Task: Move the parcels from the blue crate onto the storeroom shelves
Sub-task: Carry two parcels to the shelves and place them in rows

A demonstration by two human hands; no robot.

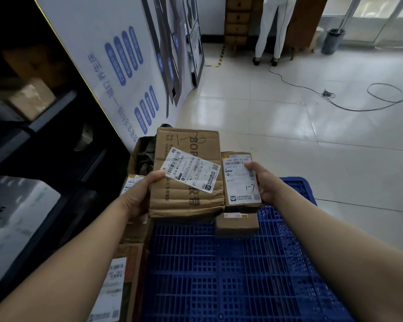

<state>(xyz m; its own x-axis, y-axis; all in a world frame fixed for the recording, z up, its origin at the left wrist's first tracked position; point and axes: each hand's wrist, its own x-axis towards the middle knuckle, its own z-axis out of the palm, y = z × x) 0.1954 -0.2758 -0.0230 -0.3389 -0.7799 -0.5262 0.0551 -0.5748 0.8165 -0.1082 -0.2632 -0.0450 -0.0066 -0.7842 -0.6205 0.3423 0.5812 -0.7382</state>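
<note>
My left hand point(142, 194) grips the left edge of a large brown cardboard parcel point(191, 201) with a white label, held above the blue crate point(230, 275). My right hand point(263, 184) holds a small narrow parcel point(239, 182) marked "1-7", pressed against the large parcel's right side. One small brown parcel point(236, 225) lies in the crate's far end, under the held ones. Dark storeroom shelves point(33, 135) stand at the left, with boxes and a grey bag on them.
Several labelled cardboard boxes point(123, 270) sit on the floor between shelves and crate. A white banner wall point(116, 66) runs behind. A person in white point(275, 31) stands far off by a wooden cabinet. A cable point(335, 96) loops on the tiled floor.
</note>
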